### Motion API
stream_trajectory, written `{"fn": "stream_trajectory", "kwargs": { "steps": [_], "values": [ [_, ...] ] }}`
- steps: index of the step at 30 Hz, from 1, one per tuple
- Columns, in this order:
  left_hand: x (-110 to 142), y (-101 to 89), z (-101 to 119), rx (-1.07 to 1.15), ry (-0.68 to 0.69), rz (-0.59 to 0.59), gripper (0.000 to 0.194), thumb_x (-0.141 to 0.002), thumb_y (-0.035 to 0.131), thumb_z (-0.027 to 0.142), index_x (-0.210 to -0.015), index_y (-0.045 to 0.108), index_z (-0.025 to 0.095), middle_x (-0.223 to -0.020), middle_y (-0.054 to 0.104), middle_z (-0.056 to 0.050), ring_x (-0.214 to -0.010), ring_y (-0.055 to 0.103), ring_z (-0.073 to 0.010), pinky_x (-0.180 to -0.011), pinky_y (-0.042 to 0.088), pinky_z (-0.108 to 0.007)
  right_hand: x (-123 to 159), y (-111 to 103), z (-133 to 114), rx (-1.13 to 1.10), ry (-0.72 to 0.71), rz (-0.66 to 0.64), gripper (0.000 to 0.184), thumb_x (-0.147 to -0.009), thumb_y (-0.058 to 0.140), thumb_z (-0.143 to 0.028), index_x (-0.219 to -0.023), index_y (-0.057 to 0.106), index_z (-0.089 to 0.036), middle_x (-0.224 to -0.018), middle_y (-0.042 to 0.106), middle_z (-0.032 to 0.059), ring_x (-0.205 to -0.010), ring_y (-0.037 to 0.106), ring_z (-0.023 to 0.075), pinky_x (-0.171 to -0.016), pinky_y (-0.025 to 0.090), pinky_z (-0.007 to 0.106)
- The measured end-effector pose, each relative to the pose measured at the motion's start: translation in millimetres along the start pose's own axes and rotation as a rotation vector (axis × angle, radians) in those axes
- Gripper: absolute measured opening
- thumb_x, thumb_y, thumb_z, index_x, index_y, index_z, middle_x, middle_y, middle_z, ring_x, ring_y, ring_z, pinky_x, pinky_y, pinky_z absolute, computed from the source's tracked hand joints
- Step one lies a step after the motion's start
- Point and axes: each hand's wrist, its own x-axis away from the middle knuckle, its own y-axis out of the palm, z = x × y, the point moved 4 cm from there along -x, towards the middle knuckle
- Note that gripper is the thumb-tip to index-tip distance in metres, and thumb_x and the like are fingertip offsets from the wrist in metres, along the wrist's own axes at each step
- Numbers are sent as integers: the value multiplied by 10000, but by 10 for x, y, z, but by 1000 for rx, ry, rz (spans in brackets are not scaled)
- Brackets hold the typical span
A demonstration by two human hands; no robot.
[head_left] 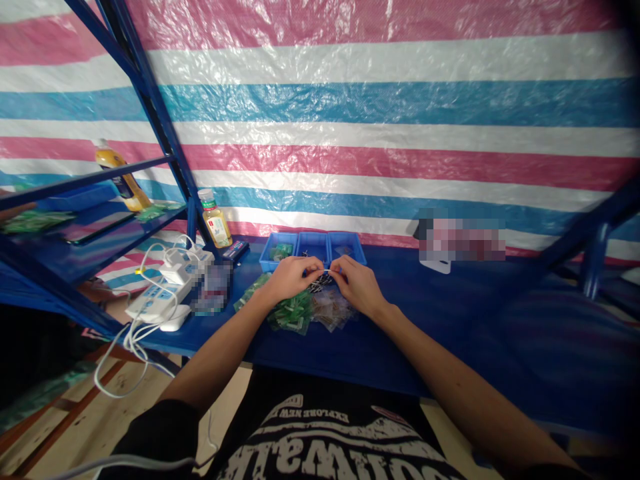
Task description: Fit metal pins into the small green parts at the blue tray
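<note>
My left hand and my right hand meet over the blue table, fingertips pinched close together. Between them runs a thin whitish strip, gripped at both ends; it is too small to tell its kind. Below the hands lie a pile of small green packets and, right beside it, clear packets with brownish contents. Small dark and shiny pieces sit on the table just under the fingers. Behind the hands stand three joined blue bins; the left one holds green packets, and my fingers partly cover their fronts.
On the left are white power strips with tangled cables, a bottle of yellow liquid and a dark blue box. A blue metal shelf holds another bottle. A blurred-out item lies at back right.
</note>
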Motion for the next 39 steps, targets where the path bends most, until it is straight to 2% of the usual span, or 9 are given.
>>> {"fn": "stream_trajectory", "kwargs": {
  "steps": [11,23,28,39],
  "values": [
    [2,-8,15,-1,-1,-6,205,-1011,583,357,-1007,745,232,-862,759,10,-780,687,-146,-737,445,-236,-2,-12,-11,-3,7,-13,84,-1033,556,-280,-983,612,-243,-928,673,26,-804,628,197,-702,413,297],
    [7,-2,15,-16,-7,-13,241,-1019,565,375,-1030,762,238,-894,769,-8,-821,701,-162,-764,462,-241,11,20,-4,-5,11,-42,161,-1061,503,-292,-993,643,-250,-968,719,40,-898,677,214,-773,448,303],
    [8,6,13,-15,-7,-17,239,-1020,562,371,-1027,762,240,-893,768,-7,-815,700,-158,-769,466,-234,13,41,9,-22,17,-26,111,-1045,528,-294,-1074,628,-255,-987,722,30,-869,675,208,-756,451,299],
    [1,-2,30,-19,10,-8,265,-1022,552,378,-1002,765,222,-893,760,-23,-806,684,-164,-757,458,-248,9,32,-13,-10,17,-56,148,-1052,488,-265,-1038,635,-251,-1020,725,51,-912,673,217,-777,464,308]
  ]
}}
